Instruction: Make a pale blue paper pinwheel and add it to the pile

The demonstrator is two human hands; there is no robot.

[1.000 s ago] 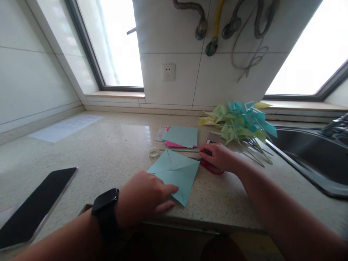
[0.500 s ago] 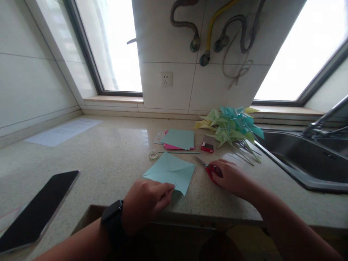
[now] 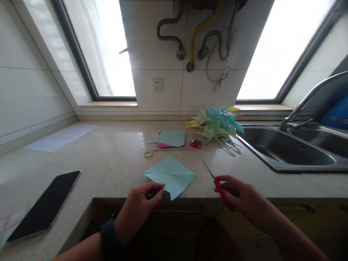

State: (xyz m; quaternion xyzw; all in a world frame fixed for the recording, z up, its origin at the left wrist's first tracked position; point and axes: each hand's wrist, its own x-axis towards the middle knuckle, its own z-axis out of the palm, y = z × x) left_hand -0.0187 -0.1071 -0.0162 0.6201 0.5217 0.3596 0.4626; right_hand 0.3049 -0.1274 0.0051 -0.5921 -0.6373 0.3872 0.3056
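Note:
A light blue creased square of paper [image 3: 170, 174] lies at the counter's front edge. My left hand [image 3: 140, 206], with a dark watch on its wrist, pinches the paper's near left corner between thumb and fingers. My right hand [image 3: 243, 201] is closed round the red handles of a pair of scissors [image 3: 217, 183], lifted off the counter just right of the paper, blades shut and pointing away to the upper left.
A stack of blue and pink paper [image 3: 170, 138], a thin stick [image 3: 171, 149], a tape roll [image 3: 148, 153] and a small red box [image 3: 196, 144] lie behind. Paper pinwheels [image 3: 216, 123] are heaped beside the steel sink [image 3: 288, 152]. A dark phone [image 3: 45, 204] lies left.
My right hand took the red scissors from the counter and drew them back toward me, lifting them. My left hand slid from flat on the paper to pinching its near corner.

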